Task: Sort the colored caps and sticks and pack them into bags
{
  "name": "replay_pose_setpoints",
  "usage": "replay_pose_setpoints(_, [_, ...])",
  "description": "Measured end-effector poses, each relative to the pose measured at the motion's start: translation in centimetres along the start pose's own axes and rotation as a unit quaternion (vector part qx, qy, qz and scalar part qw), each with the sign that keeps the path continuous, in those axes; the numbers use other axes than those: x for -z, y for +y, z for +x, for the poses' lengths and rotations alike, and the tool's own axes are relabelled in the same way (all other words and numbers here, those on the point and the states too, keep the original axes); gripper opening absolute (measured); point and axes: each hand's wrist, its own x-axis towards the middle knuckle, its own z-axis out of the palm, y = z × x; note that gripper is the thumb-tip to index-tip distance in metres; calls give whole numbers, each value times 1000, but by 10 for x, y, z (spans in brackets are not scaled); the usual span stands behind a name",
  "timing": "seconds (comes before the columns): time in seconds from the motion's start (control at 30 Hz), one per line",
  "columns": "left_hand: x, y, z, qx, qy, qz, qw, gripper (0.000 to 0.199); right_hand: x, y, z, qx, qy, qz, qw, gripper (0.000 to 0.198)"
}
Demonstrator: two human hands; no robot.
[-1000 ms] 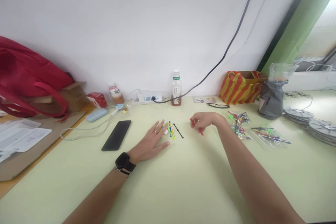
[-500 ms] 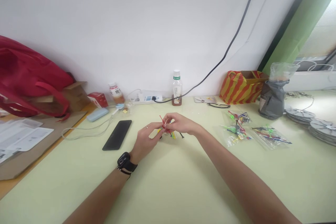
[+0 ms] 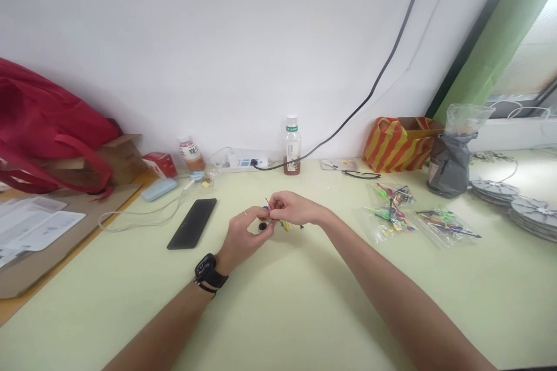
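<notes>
Red fabric bag [image 3: 56,116] slumps at far L of the bench [image 3: 278,313], w/ printed papers [image 3: 47,226] in front. Next, a small red box [image 3: 160,164], pale-blue case [image 3: 159,189], labeled drink btl. [image 3: 191,153] and black smartphone [image 3: 192,224], lying flat. Person's L hand [image 3: 248,231], w/ ring and black smartwatch [image 3: 206,268] on wrist, has thumb and index bent to a narrow gap at a slim red plastic piece [image 3: 268,203]; can't tell if they grip it. Black disc [image 3: 262,226] sits just by the L thumb. R hand [image 3: 293,207] pinches the red piece, fingers narrow, at ctr. of the bench, just above yellow-and-green plastic sticks [image 3: 285,225] partly hidden under it. Behind, a green-banded drink btl. [image 3: 292,151] stands by the wall. To R: eyeglasses [image 3: 362,175], red-and-yellow striped bag [image 3: 398,145], clear pkts. of colored plastic parts [image 3: 448,226], gray bag [image 3: 450,165] and stacked gray discs [image 3: 533,217].
</notes>
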Motion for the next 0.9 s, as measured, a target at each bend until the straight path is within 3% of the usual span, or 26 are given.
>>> replay_pose_setpoints(0.13, [0,3,-1,5,-18,-25,1000,9,7,2,-2,-50,75,-160,983,11])
replay_pose_setpoints(0.27, [1,5,-1,-5,-117,-25,993,3,28,25,-3,-131,157,-233,951,23])
replay_pose_setpoints(0.4, [4,-4,0,-30,-185,35,982,9,36,48,-4,-190,150,-274,931,21])
replay_pose_setpoints(0.5, [8,-12,3,-49,-181,56,981,12,27,51,1,-187,142,-284,930,16])
replay_pose_setpoints(0.6, [11,-16,3,-27,-184,75,980,38,13,48,7,-159,145,-284,934,23])
replay_pose_setpoints(0.7, [8,-20,-3,13,-230,90,969,57,-1,44,11,-123,143,-280,941,27])
replay_pose_setpoints(0.9, [-4,-34,-12,44,-283,87,954,60,-13,40,11,-91,140,-276,947,21])
